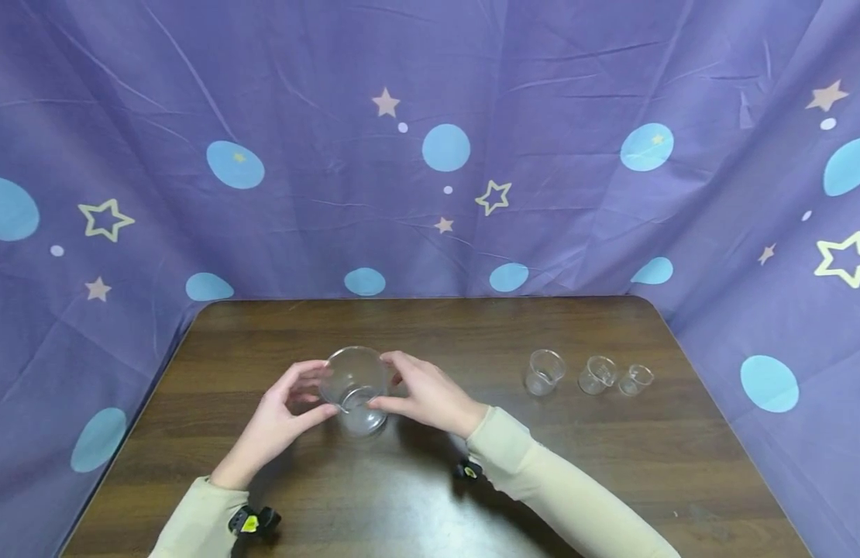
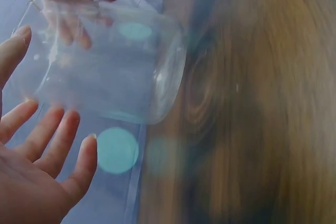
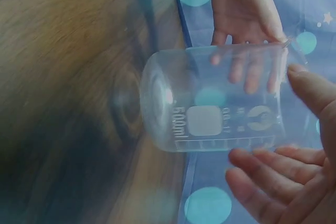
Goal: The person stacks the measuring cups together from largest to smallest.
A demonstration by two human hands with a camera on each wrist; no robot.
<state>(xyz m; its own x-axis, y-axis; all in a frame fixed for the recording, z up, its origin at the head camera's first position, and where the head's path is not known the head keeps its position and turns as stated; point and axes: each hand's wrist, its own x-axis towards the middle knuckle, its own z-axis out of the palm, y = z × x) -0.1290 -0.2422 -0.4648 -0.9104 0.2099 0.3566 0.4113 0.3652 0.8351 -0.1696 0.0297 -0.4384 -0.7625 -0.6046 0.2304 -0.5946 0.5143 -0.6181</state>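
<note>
A large clear glass beaker [image 1: 362, 418] is between my two hands, left of the table's middle in the head view. White print reading 500ml shows on its wall [image 3: 205, 121] in the right wrist view. My left hand [image 1: 280, 415] holds the beaker's left side near the rim, thumb toward me and fingers behind. On the opposite side my right hand [image 1: 433, 394] grips it near the rim in the same way. A reflection shows below the base in both wrist views; whether the base touches the wood I cannot tell.
Three smaller glass beakers stand in a row on the right: the largest [image 1: 545, 373], a middle one [image 1: 598, 376] and the smallest [image 1: 636, 380]. Under everything is a brown wooden table [image 1: 430, 325]. A purple patterned curtain [image 1: 318, 194] surrounds its back and sides.
</note>
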